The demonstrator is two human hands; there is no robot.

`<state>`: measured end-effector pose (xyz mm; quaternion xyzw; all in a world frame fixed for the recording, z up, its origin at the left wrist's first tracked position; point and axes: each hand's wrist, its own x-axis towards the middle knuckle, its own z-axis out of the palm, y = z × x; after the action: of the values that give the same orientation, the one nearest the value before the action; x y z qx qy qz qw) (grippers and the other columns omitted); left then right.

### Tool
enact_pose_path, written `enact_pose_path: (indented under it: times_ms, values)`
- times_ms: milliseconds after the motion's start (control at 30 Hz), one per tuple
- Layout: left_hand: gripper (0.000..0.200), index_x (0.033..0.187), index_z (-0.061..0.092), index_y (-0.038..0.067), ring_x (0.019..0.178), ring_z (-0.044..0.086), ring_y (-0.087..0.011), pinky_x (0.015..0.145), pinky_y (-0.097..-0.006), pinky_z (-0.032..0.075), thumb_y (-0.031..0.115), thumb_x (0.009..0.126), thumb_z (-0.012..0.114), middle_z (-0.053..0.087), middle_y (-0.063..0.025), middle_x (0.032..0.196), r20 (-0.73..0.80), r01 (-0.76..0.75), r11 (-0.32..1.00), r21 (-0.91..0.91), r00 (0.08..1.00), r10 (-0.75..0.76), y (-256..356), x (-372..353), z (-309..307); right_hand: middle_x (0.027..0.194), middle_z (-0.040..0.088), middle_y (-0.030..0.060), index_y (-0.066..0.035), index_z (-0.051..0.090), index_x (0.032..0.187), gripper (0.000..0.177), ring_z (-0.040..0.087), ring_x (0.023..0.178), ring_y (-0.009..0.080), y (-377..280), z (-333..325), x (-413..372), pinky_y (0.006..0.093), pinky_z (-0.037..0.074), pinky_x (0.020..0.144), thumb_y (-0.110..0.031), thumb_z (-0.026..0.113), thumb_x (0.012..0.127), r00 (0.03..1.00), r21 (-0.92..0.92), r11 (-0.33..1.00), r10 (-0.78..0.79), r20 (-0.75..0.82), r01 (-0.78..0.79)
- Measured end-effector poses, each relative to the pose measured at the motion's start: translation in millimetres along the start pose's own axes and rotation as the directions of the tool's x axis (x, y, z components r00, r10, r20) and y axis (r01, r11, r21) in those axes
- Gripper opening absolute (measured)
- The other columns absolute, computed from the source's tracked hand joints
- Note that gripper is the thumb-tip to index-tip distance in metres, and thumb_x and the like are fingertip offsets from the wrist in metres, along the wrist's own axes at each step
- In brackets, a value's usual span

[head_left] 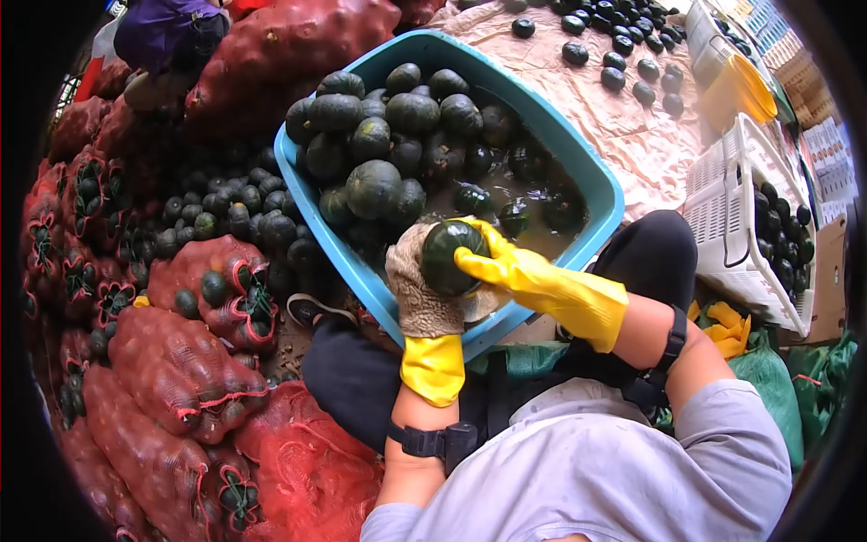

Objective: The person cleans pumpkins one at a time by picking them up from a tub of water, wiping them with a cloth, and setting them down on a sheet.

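A dark green round squash (449,256) is held over the near edge of a blue tub (603,181). My left hand (418,287), in a yellow glove with a beige cloth mitt over it, presses against the squash's left side. My right hand (495,264), in a yellow rubber glove, grips the squash from the right and below. The tub holds murky water and several more dark green squashes (388,135), piled at its far left end.
Red mesh sacks (172,370) full of squashes are stacked at the left. Loose squashes (226,212) lie beside the tub. A white crate (750,217) with squashes stands at right. More squashes (623,45) lie spread on a pinkish sheet behind. Another person (167,36) is at top left.
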<state>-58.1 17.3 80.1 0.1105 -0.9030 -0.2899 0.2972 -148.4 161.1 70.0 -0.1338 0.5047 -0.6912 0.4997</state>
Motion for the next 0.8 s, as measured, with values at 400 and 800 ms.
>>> enact_pose_path:
  times_ms: [400, 800]
  values:
    - [0.048, 0.084, 0.065, 0.010, 0.089, 0.067, -0.0387, 0.078, -0.0501, 0.052, 0.041, 0.062, 0.093, 0.065, -0.0114, 0.083, 0.302, -0.242, 0.899, 0.365, 0.944, 0.131, 54.3, 5.2, -10.5, 0.136, 0.067, 0.0162, -0.017, 0.056, 0.152, 0.072, 0.063, 0.131, 0.0331, -46.1, -23.8, -27.5, 0.0428, 0.050, 0.112, -0.029, 0.087, 0.088, 0.984, -0.606, 0.785, -0.027, 0.179, 0.131]
    - [0.028, 0.074, 0.042, 0.016, 0.067, 0.045, -0.0222, 0.070, -0.0385, 0.042, 0.028, 0.095, 0.055, 0.041, -0.0012, 0.070, 0.734, 0.336, -0.738, -0.586, 0.606, -0.308, -1.5, -31.1, 8.2, 0.142, 0.068, 0.0133, -0.004, 0.062, 0.146, 0.041, 0.069, 0.125, 0.0245, -149.5, -199.7, -78.7, 0.0353, 0.055, 0.108, -0.022, 0.069, 0.109, 0.504, 0.094, 0.565, -0.634, -0.586, 0.820]
